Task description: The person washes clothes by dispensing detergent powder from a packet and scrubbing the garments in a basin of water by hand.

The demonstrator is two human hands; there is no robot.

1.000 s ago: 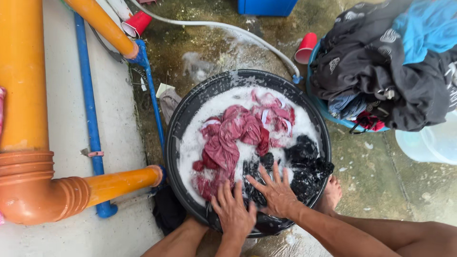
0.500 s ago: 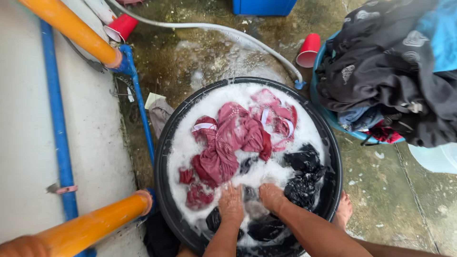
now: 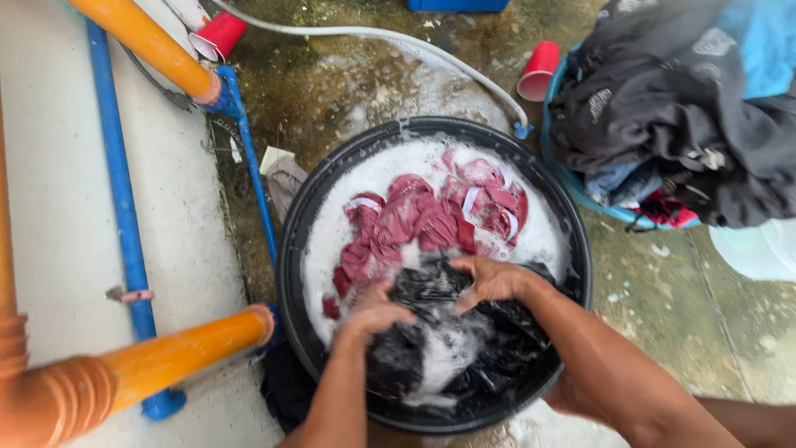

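The 2 hands scrub a black garment in the soapy black basin: left hand and right hand both closed on the cloth between them. Beyond the fingers lies red laundry (still soaking). Next, I think, rubbing needs a firm grip.

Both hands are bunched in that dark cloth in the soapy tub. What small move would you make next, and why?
Probably rub the two bunches against each other. The left hand and right hand each grip a fold of the black garment, raised above the suds in the black tub, close together. The red clothes lie apart behind them, out of the way.
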